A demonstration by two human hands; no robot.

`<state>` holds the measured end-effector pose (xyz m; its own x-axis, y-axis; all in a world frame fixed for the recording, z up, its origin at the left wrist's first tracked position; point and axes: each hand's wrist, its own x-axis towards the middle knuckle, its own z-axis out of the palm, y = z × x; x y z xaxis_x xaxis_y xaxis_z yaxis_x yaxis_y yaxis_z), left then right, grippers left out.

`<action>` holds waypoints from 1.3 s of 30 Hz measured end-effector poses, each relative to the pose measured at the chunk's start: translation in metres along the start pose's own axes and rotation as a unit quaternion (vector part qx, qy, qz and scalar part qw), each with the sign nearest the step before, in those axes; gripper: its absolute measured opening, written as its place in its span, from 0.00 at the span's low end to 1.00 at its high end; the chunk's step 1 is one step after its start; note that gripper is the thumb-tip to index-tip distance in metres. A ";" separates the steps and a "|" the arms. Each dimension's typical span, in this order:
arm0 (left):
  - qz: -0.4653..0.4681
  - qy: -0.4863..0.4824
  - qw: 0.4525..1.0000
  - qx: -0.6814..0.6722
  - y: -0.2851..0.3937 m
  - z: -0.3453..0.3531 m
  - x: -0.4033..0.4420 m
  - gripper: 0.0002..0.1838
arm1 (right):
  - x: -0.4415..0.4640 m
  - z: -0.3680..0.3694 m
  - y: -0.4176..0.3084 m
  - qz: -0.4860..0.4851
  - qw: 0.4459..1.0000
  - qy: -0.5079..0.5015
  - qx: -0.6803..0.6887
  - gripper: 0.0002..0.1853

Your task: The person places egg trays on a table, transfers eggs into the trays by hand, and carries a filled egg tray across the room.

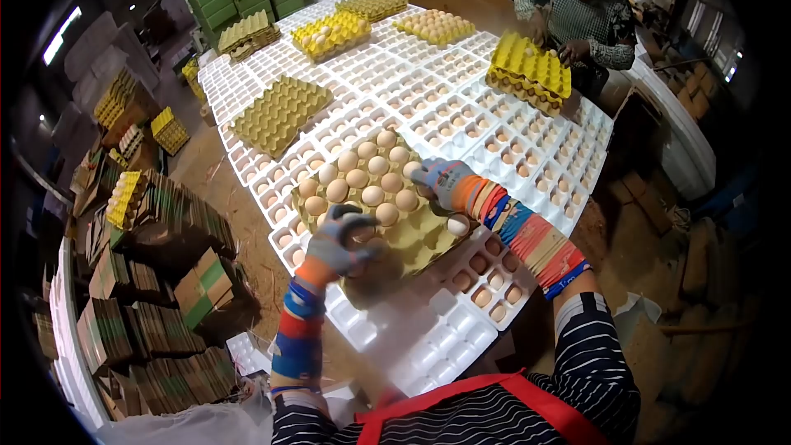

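Note:
A pulp egg tray [412,239] with brown eggs [372,195] in its back and middle rows lies in front of me; its front right cups are bare. My left hand [336,245], in a grey glove and slightly blurred, curls over the near left part of this tray, its fingers around an egg [361,232]. At the tray's right edge, my right hand [445,181] has its gloved fingers bent together against a pale egg [413,170]. Below the right wrist sits another egg [458,225]. White foam trays [395,330] extend under and around the pulp tray.
Egg-filled foam trays [449,128] cover the table. An upturned pulp tray [280,114] lies beyond, with yellow trays [329,35] farther back. A co-worker [581,21] handles yellow trays [530,70] at the far right. Flattened cartons [165,354] stand on the left floor.

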<state>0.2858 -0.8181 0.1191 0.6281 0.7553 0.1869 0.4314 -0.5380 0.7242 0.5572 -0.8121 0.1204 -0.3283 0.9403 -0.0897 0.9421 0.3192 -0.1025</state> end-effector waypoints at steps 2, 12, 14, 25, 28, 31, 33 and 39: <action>-0.013 -0.016 0.952 0.306 0.024 0.014 -0.007 0.28 | 0.006 0.007 0.004 -0.036 0.999 0.031 -0.019 0.27; -0.021 -0.069 0.907 0.415 0.024 0.034 0.006 0.16 | 0.001 0.027 0.011 0.093 0.819 0.119 0.554 0.14; -0.002 -0.094 0.921 0.377 0.054 0.010 0.005 0.16 | 0.004 0.006 -0.028 0.031 0.985 0.079 0.153 0.17; -0.104 0.066 0.799 -0.588 0.009 0.013 -0.043 0.24 | -0.012 0.009 0.023 0.097 0.665 0.090 0.735 0.28; -0.112 0.010 0.743 -0.660 0.010 0.050 -0.060 0.32 | 0.015 0.004 0.016 0.009 0.967 0.200 0.158 0.23; -0.092 -0.061 0.740 -0.664 0.050 0.082 -0.061 0.34 | 0.052 0.003 0.012 -0.027 0.981 0.088 -0.169 0.21; -0.134 -0.074 0.739 -0.656 0.051 0.110 -0.068 0.33 | 0.058 -0.020 0.010 -0.056 0.984 -0.001 -0.170 0.21; -0.204 -0.119 0.814 -0.531 0.067 0.164 -0.063 0.31 | 0.009 -0.012 0.116 -0.048 0.932 0.152 0.326 0.28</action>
<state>0.3819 -0.9630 0.0468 0.7347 0.6283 -0.2558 -0.0871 0.4613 0.8830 0.6640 -0.7657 0.1193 -0.2813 0.9329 0.2250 0.6349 0.3567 -0.6853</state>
